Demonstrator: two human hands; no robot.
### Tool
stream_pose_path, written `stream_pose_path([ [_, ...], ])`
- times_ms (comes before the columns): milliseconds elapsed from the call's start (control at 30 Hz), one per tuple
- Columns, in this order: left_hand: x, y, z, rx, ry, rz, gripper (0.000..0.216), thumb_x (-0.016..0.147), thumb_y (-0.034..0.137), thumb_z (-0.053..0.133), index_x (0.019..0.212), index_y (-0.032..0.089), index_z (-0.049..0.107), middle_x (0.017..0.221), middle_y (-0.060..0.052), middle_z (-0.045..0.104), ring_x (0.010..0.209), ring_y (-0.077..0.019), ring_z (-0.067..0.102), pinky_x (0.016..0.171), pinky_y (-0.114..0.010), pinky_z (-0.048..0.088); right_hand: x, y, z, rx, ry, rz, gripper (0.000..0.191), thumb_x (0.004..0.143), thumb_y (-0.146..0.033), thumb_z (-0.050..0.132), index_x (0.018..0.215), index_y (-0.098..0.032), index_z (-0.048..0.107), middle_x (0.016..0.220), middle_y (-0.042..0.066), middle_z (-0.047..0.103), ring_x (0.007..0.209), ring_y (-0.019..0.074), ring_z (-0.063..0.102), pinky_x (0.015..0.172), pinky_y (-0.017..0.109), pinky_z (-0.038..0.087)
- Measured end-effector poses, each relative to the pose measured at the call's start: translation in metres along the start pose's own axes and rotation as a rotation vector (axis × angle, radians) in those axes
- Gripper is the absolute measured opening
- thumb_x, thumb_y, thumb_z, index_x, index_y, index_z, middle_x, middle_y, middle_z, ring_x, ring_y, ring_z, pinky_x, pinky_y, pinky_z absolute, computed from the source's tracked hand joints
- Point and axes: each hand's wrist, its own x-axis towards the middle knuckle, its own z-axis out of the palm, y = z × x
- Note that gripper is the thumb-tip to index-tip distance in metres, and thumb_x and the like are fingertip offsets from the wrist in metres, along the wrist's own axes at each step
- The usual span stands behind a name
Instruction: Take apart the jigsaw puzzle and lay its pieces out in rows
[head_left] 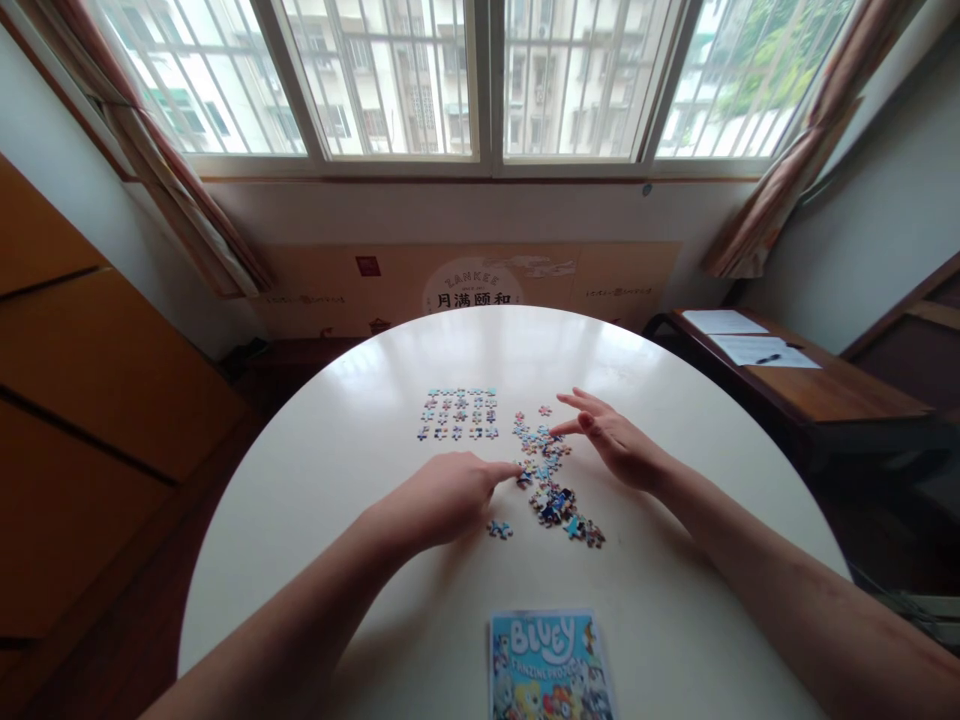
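A loose pile of jigsaw puzzle pieces (553, 505) lies on the white round table between my hands, mostly blue, dark and multicoloured. My left hand (456, 492) reaches in from the left with its index finger stretched out, the tip at a piece on the pile's left edge. Its other fingers are curled or hidden, and I see nothing held. On the pile's right side my right hand (619, 440) is open, fingers spread, with a fingertip at or just over the upper pieces. Beyond my left hand, spaced puzzle pieces (459, 404) are laid out in rows.
Near the front edge lies a blue picture sheet (551, 665) lettered "BLUEY". A few pieces (499, 530) sit apart, close to my left wrist. The white table (300, 480) has a curved far edge. To the right, a wooden desk (847, 390) bears papers and a pen.
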Motion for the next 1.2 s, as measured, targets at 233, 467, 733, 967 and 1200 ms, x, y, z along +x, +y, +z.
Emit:
stream_pose_path([
  [233, -0.001, 0.001, -0.003, 0.019, -0.036, -0.001, 0.061, 0.09, 0.014, 0.044, 0.143, 0.042, 0.053, 0.108, -0.007, 0.074, 0.093, -0.0251, 0.069, 0.079, -0.034, 0.051, 0.002, 0.0, 0.004, -0.041, -0.11, 0.003, 0.078, 0.097, -0.07, 0.009, 0.114, -0.034, 0.076, 0.156, -0.001, 0.04, 0.153, 0.0297, 0.018, 0.122, 0.058, 0.021],
  [467, -0.001, -0.005, -0.002, 0.007, 0.041, 0.0, 0.052, 0.097, 0.018, 0.037, 0.145, 0.031, 0.052, 0.121, -0.01, 0.071, 0.103, -0.0248, 0.068, 0.086, -0.034, 0.05, 0.0, 0.005, -0.005, -0.062, -0.047, 0.038, 0.076, 0.1, -0.066, 0.01, 0.11, -0.033, 0.077, 0.155, -0.001, 0.041, 0.152, 0.029, 0.02, 0.122, 0.057, 0.022],
  [733, 0.0, -0.003, 0.0, -0.061, 0.09, 0.137, 0.039, 0.1, 0.027, 0.041, 0.129, 0.031, 0.067, 0.107, -0.006, 0.076, 0.091, -0.0217, 0.07, 0.076, -0.031, 0.05, -0.004, -0.006, -0.004, 0.029, -0.088, -0.108, 0.068, 0.1, -0.066, 0.018, 0.104, -0.035, 0.078, 0.155, -0.006, 0.04, 0.152, 0.0282, 0.021, 0.121, 0.059, 0.025],
  [967, 0.002, -0.006, 0.003, -0.084, 0.139, 0.256, 0.031, 0.094, 0.022, 0.05, 0.107, 0.029, 0.077, 0.087, -0.003, 0.077, 0.075, -0.0171, 0.068, 0.066, -0.027, 0.045, -0.005, -0.014, 0.0, -0.012, -0.203, -0.198, 0.065, 0.101, -0.064, 0.017, 0.106, -0.039, 0.077, 0.159, -0.012, 0.03, 0.153, 0.026, 0.017, 0.123, 0.054, 0.023],
  [1200, 0.002, -0.006, 0.005, -0.067, 0.152, 0.229, 0.034, 0.092, 0.022, 0.053, 0.118, 0.03, 0.074, 0.091, -0.005, 0.077, 0.076, -0.0186, 0.068, 0.068, -0.029, 0.046, -0.004, -0.013, -0.001, -0.052, -0.234, -0.213, 0.065, 0.102, -0.061, 0.017, 0.101, -0.039, 0.078, 0.159, -0.015, 0.03, 0.153, 0.0247, 0.017, 0.124, 0.051, 0.023],
])
